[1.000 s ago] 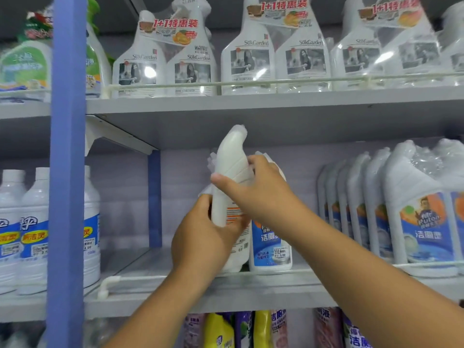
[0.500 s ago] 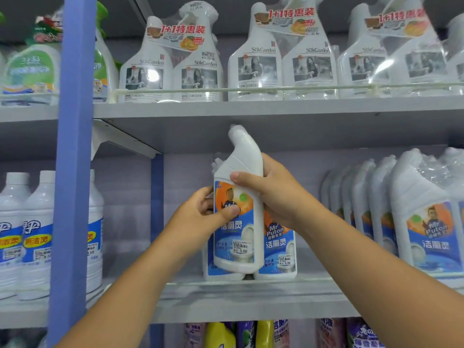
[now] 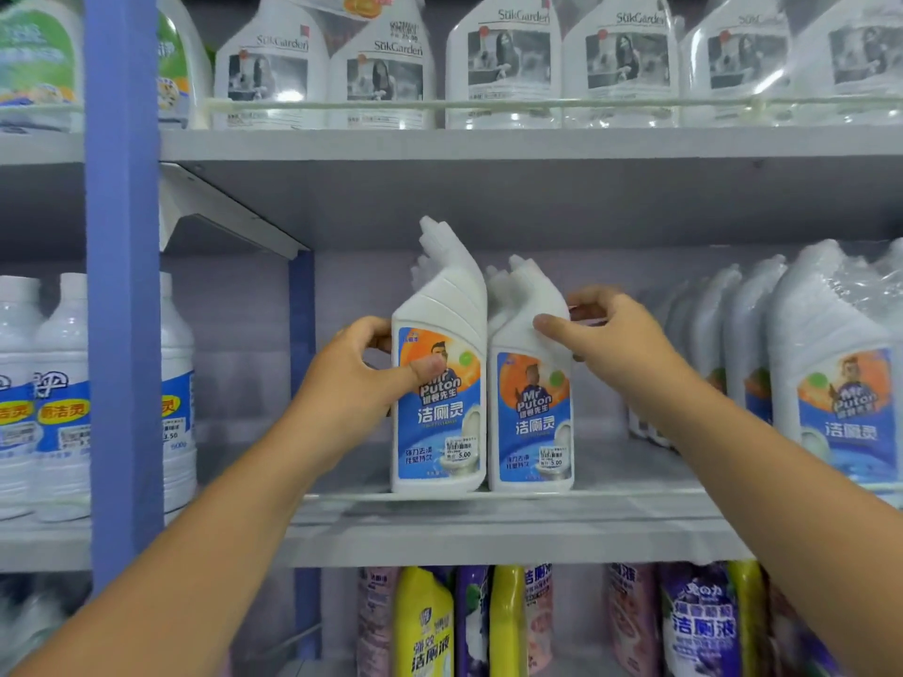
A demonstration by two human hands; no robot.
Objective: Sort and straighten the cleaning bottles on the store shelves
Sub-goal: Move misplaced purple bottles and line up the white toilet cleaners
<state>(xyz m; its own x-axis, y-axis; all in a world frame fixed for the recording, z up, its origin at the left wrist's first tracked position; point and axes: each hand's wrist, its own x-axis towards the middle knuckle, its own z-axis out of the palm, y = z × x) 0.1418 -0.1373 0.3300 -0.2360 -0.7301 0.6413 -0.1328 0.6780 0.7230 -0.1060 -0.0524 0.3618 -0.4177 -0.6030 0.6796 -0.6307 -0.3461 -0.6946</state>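
Two white angled-neck toilet cleaner bottles with blue and orange labels stand upright side by side at the front of the middle shelf point(image 3: 488, 535), labels facing me. My left hand point(image 3: 361, 378) grips the left bottle point(image 3: 440, 408) from its left side, thumb across the label. My right hand point(image 3: 606, 334) holds the shoulder of the right bottle point(image 3: 530, 417), thumb in front, fingers behind. More caps of the same kind show behind the two bottles.
A row of the same cleaner bottles point(image 3: 830, 383) stands at the right of this shelf. White round bottles point(image 3: 58, 398) sit left of the blue upright post point(image 3: 122, 285). Spray bottle packs point(image 3: 508, 61) fill the shelf above; coloured bottles point(image 3: 425, 627) stand below.
The bottle held up in both hands has been turned label-forward and set down on the shelf. My right hand has moved from it onto the neighbouring bottle on the right.
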